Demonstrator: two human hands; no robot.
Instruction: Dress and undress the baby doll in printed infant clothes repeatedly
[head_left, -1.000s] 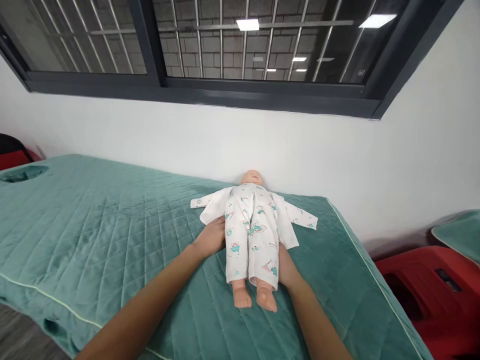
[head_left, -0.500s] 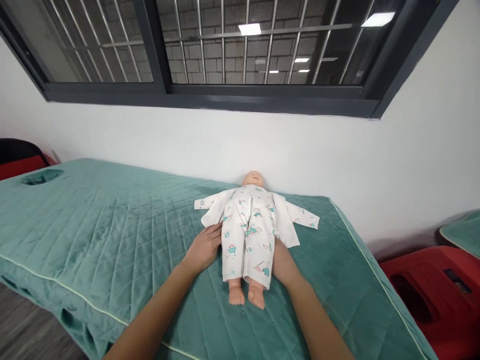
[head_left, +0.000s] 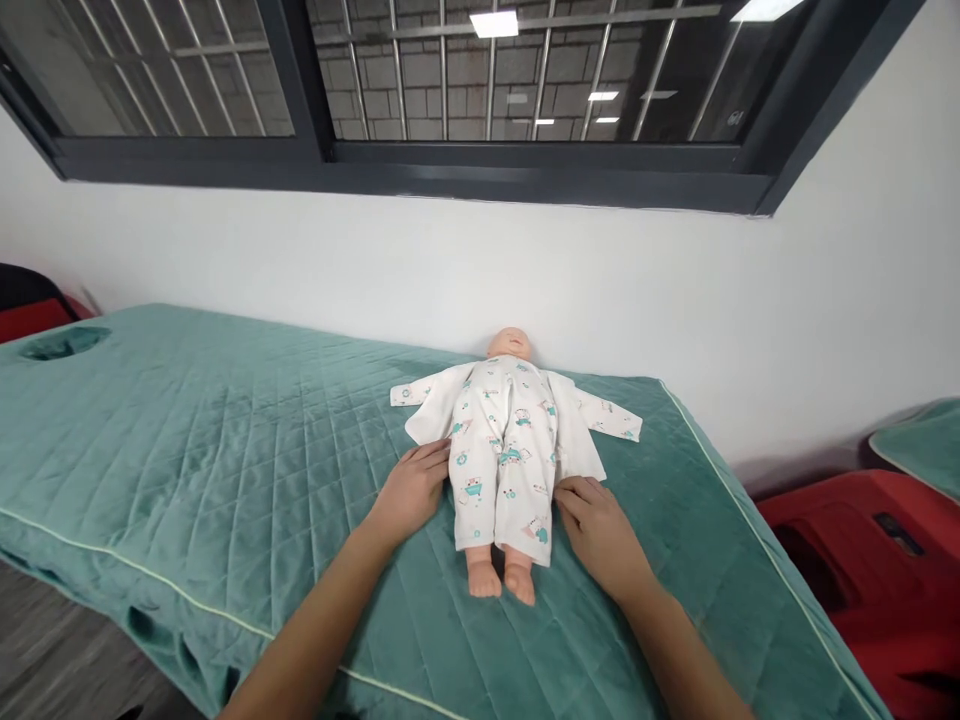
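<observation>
A baby doll [head_left: 510,342] lies on its back on the green quilted cover, head by the wall and bare feet toward me. White printed pants [head_left: 510,450] cover its legs and reach up over its torso. An open white jacket [head_left: 581,420] is spread beneath, both sleeves stretched outward. On the left, my left hand [head_left: 412,490] has its fingers closed at the pants' side edge; its thumb is hidden. My right hand [head_left: 604,530] pinches the opposite side edge, just below the jacket hem.
The green quilted cover [head_left: 247,440] drapes a bed against a white wall [head_left: 337,260], with a face hole [head_left: 66,343] at far left. Above is a dark-framed window [head_left: 525,180] with metal bars. A red plastic chair [head_left: 892,560] stands at right, partly under green cloth [head_left: 919,445].
My right hand has come out from beside or under the right pant leg and now shows at its outer edge. My left hand stays at the left edge. The view has tilted slightly downward.
</observation>
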